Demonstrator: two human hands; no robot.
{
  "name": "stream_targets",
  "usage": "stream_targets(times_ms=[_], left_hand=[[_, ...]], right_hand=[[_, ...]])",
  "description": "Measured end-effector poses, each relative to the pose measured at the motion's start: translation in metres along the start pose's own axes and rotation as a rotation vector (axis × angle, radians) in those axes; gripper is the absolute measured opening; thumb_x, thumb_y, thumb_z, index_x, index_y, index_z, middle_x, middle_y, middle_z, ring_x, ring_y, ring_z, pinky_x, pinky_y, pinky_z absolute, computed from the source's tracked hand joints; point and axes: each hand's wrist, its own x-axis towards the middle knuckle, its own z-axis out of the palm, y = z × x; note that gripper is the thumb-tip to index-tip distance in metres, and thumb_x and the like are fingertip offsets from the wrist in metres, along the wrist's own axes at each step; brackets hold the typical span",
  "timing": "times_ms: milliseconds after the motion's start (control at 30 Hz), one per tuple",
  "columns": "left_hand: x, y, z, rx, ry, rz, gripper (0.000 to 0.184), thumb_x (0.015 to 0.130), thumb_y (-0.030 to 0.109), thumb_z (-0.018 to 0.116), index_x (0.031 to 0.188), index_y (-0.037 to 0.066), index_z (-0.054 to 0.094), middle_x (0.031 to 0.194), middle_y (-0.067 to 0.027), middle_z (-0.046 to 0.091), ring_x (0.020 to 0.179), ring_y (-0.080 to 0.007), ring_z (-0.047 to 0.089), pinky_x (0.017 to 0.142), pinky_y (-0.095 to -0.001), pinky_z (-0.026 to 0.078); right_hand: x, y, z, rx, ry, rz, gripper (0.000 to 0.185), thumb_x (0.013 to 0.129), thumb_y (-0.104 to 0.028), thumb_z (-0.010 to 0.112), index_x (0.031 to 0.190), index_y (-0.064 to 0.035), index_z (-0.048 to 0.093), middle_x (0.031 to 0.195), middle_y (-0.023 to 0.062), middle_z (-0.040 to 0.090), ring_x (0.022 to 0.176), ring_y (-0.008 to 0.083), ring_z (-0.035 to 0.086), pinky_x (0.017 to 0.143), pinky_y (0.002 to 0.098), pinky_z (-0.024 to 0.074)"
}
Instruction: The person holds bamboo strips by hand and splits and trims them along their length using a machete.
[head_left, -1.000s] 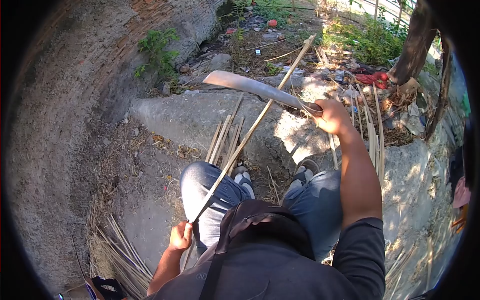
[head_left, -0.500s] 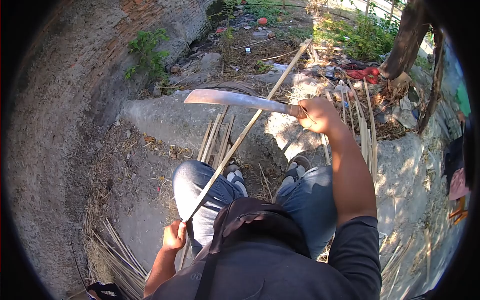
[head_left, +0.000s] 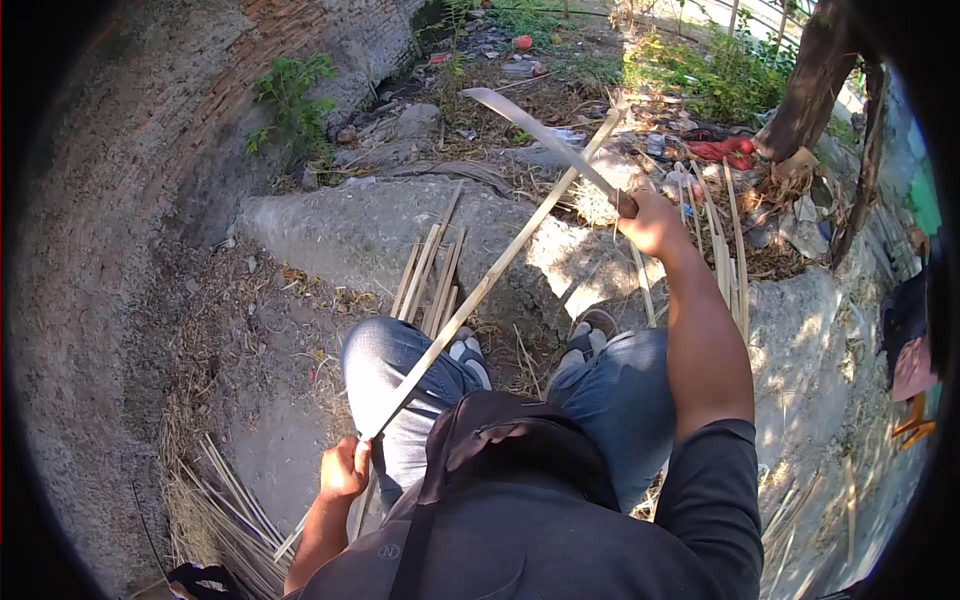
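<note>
A long pale wooden strip [head_left: 487, 283] slants from my left knee up toward the debris ahead. My left hand [head_left: 345, 468] is closed around its lower end, beside my left thigh. In my right hand [head_left: 652, 222] is the handle of a long curved machete [head_left: 545, 137], its blade pointing up and to the left. The blade crosses the strip near the strip's upper end; whether the two touch I cannot tell. Several cut strips [head_left: 425, 270] lean on the stone ledge [head_left: 330, 222] beyond my left foot.
More long strips [head_left: 722, 240] stand to the right of my right forearm. A bundle of thin strips [head_left: 235, 510] lies at the lower left. A rough wall [head_left: 110, 250] rises on the left. At the upper right are a tree trunk [head_left: 812, 90] and red cloth [head_left: 722, 150].
The machete's blade has swung from nearly level to pointing up-left, and my right hand has shifted slightly right. The strip's top end sits a little lower. My left hand still grips the strip.
</note>
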Motion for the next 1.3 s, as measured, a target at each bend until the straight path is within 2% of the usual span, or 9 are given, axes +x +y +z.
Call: stream_targets(times_ms=[233, 333, 367, 467, 667, 1000, 1067, 1133, 1300], left_hand=[[0.002, -0.008, 0.007, -0.118, 0.005, 0.046, 0.046, 0.104, 0.038, 0.057, 0.077, 0.001, 0.056, 0.063, -0.0226, 0.058, 0.06, -0.0433, 0.062, 0.056, -0.0451, 0.047], [0.0, -0.017, 0.015, -0.172, -0.006, 0.0, 0.044, 0.104, 0.035, 0.057, 0.077, 0.001, 0.055, 0.062, -0.0203, 0.055, 0.056, -0.0373, 0.059, 0.055, -0.0421, 0.046], [-0.001, -0.023, 0.019, -0.202, -0.009, 0.017, 0.045, 0.106, 0.037, 0.051, 0.079, 0.001, 0.053, 0.061, -0.0139, 0.05, 0.058, -0.0198, 0.049, 0.055, -0.0389, 0.041], [-0.001, -0.017, 0.019, -0.217, 0.003, -0.009, 0.044, 0.105, 0.035, 0.057, 0.077, 0.001, 0.054, 0.061, -0.02, 0.054, 0.055, -0.0356, 0.058, 0.056, -0.0417, 0.045], [0.0, -0.012, 0.01, -0.15, -0.025, -0.024, 0.047, 0.105, 0.038, 0.056, 0.075, 0.001, 0.054, 0.062, -0.0213, 0.056, 0.057, -0.0381, 0.06, 0.057, -0.0432, 0.047], [0.0, -0.014, 0.014, -0.138, 0.009, 0.005, 0.043, 0.105, 0.033, 0.054, 0.076, 0.001, 0.053, 0.062, -0.0207, 0.054, 0.056, -0.0349, 0.057, 0.055, -0.0425, 0.044], [-0.003, -0.017, 0.021, -0.156, 0.022, -0.004, 0.042, 0.106, 0.032, 0.051, 0.078, 0.0, 0.054, 0.061, -0.0182, 0.053, 0.055, -0.0259, 0.054, 0.054, -0.0407, 0.041], [-0.004, -0.01, 0.023, -0.157, 0.061, -0.013, 0.042, 0.104, 0.032, 0.053, 0.077, 0.001, 0.053, 0.062, -0.0203, 0.055, 0.055, -0.0306, 0.058, 0.054, -0.0417, 0.043], [-0.002, -0.008, 0.015, -0.05, 0.097, 0.047, 0.044, 0.102, 0.035, 0.059, 0.074, 0.002, 0.054, 0.062, -0.0233, 0.058, 0.058, -0.0447, 0.062, 0.054, -0.0466, 0.047]], right_hand=[[-0.02, -0.058, -0.001, -0.211, -0.053, -0.57, 0.019, 0.073, -0.022, 0.069, 0.089, -0.0124, 0.071, 0.085, 0.0155, 0.073, 0.083, 0.035, 0.072, 0.078, 0.046, 0.0554], [-0.023, -0.065, -0.021, -0.105, -0.13, -0.412, 0.021, 0.07, -0.021, 0.07, 0.09, -0.0118, 0.07, 0.084, 0.0154, 0.073, 0.082, 0.0348, 0.071, 0.078, 0.0462, 0.0551], [-0.013, -0.044, -0.012, -0.04, 0.016, -0.431, 0.022, 0.074, -0.021, 0.071, 0.093, -0.0091, 0.071, 0.082, 0.0163, 0.072, 0.083, 0.0349, 0.071, 0.077, 0.0463, 0.0542], [0.013, 0.001, 0.008, 0.271, 0.164, -0.071, 0.025, 0.079, -0.024, 0.071, 0.096, -0.0057, 0.071, 0.082, 0.0179, 0.071, 0.084, 0.0359, 0.07, 0.076, 0.0467, 0.0527], [0.015, 0.017, 0.008, 0.201, 0.122, 0.068, 0.029, 0.081, -0.028, 0.072, 0.097, -0.004, 0.07, 0.084, 0.0203, 0.07, 0.083, 0.0379, 0.069, 0.076, 0.0472, 0.0515], [-0.016, -0.037, -0.009, -0.152, 0.114, -0.557, 0.019, 0.072, -0.026, 0.074, 0.084, -0.0118, 0.067, 0.078, 0.0125, 0.071, 0.082, 0.0373, 0.07, 0.074, 0.0501, 0.0535], [-0.002, -0.015, -0.002, -0.003, 0.137, -0.319, 0.022, 0.075, -0.027, 0.075, 0.089, -0.0104, 0.07, 0.084, 0.0168, 0.072, 0.084, 0.0382, 0.07, 0.076, 0.0491, 0.0541], [0.009, 0.006, -0.003, 0.199, 0.112, 0.006, 0.024, 0.077, -0.027, 0.075, 0.093, -0.0093, 0.072, 0.089, 0.0193, 0.073, 0.087, 0.0388, 0.071, 0.078, 0.0489, 0.0545], [0.022, 0.038, 0.014, 0.085, 0.214, 0.112, 0.027, 0.081, -0.027, 0.074, 0.099, -0.0066, 0.073, 0.097, 0.0219, 0.074, 0.093, 0.0402, 0.071, 0.08, 0.0479, 0.0541]])
